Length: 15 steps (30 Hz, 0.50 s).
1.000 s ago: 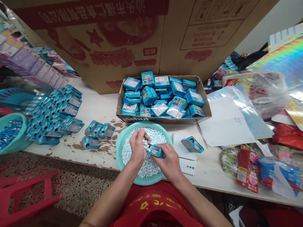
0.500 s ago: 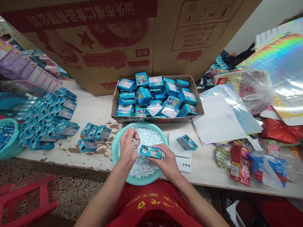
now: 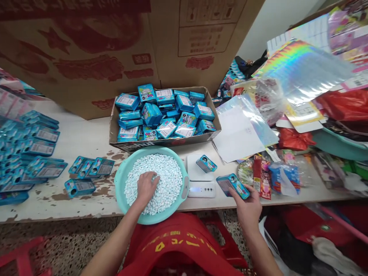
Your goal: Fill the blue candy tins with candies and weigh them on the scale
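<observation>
My left hand (image 3: 146, 186) lies in the turquoise basin (image 3: 120, 191), fingers curled around some of the small white candies (image 3: 169, 168). Its fingertips are partly hidden. Over to the right, my right hand (image 3: 249, 203) grips a small blue candy box (image 3: 232, 185) by its near end, tilted above the table's front edge. The box's top has a dark round opening. Between the basin and that hand sits a white digital scale (image 3: 195, 176). Another blue box (image 3: 206, 163) rests on the scale.
Behind the basin is a carton tray (image 3: 161, 145) full of blue boxes, backed by a large cardboard carton (image 3: 166, 38). Several blue boxes (image 3: 89, 168) stand on the left. Paper sheets (image 3: 237, 134) and candy packets (image 3: 260, 176) cover the right side. A red stool (image 3: 23, 257) is below left.
My right hand has carried its blue box from above the basin to the right, past the scale. My left hand has lowered into the candies. The view has shifted right.
</observation>
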### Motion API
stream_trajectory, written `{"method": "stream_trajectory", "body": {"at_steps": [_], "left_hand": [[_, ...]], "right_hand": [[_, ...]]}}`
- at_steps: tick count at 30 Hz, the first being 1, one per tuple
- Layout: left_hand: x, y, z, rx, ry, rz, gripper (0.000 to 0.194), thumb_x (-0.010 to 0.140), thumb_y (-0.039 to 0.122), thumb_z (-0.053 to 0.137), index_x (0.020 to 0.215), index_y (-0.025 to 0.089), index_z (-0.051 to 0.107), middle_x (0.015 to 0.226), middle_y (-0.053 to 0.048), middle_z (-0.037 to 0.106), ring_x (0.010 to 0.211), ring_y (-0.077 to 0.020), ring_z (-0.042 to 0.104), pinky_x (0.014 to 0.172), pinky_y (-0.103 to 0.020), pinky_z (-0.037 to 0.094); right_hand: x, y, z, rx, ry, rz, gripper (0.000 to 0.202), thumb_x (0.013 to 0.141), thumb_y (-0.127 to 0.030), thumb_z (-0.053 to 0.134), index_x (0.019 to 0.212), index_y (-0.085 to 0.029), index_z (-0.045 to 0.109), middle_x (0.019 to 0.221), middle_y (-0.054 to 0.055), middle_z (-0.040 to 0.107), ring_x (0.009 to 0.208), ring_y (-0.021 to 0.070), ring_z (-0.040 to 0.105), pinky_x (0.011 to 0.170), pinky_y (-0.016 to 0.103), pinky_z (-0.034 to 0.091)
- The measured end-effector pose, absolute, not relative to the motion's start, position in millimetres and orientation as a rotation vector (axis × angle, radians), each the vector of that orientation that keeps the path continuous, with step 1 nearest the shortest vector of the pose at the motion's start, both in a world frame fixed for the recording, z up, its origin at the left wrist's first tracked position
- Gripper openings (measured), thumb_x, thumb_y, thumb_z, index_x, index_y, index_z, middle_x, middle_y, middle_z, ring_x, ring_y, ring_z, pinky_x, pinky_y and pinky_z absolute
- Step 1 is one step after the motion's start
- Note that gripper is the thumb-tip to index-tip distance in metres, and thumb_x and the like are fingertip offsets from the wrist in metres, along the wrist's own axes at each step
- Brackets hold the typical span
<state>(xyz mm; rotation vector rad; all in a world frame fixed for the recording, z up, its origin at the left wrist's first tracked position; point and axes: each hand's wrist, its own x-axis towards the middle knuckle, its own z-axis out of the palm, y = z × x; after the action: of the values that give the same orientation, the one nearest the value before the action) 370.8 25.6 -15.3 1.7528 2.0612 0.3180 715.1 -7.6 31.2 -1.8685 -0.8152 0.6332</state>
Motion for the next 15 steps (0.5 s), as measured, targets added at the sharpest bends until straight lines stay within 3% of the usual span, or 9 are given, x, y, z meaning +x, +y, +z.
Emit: {"method": "stream_trajectory", "body": {"at_steps": [6,11,13,15], "left_hand": [[371,33,-13,1.850,2.001,0.213,0.029,0.085,0.038,0.043,0.091,0.019,0.064,0.098,-0.008,0.067,0.099,-0.0269,0.053,0.090,-0.041,0.039],[372,31,-10,1.856,2.001,0.222,0.028,0.085,0.038,0.043,0.090,0.020,0.064,0.096,-0.008,0.067,0.097,-0.0267,0.053,0.090,-0.040,0.039],[374,30,-10,1.823,2.028,0.267,0.028,0.086,0.038,0.043,0.090,0.021,0.064,0.096,-0.008,0.067,0.098,-0.0271,0.054,0.091,-0.040,0.038],[376,30,-9,1.785,2.050,0.357,0.026,0.085,0.037,0.043,0.089,0.021,0.063,0.097,-0.009,0.067,0.099,-0.0273,0.054,0.093,-0.041,0.038]], "right_hand": [[747,-8,-34,-2.023,-0.837,0.412,0.052,0.060,-0.055,0.067,0.091,-0.015,0.055,0.085,0.006,0.056,0.079,0.0227,0.055,0.080,0.044,0.045],[728,-9,-19,-1.956,-1.131,0.106,0.061,0.065,-0.051,0.071,0.110,-0.014,0.051,0.116,0.019,0.051,0.117,0.0336,0.042,0.100,0.054,0.028],[710,1,-14,-1.858,-1.300,0.096,0.064,0.068,-0.048,0.070,0.118,-0.014,0.046,0.121,0.020,0.049,0.119,0.0324,0.041,0.101,0.053,0.028],[692,18,-17,-1.806,-1.333,0.291,0.068,0.068,-0.048,0.070,0.121,-0.015,0.044,0.122,0.018,0.050,0.117,0.0304,0.043,0.098,0.049,0.033]]}}
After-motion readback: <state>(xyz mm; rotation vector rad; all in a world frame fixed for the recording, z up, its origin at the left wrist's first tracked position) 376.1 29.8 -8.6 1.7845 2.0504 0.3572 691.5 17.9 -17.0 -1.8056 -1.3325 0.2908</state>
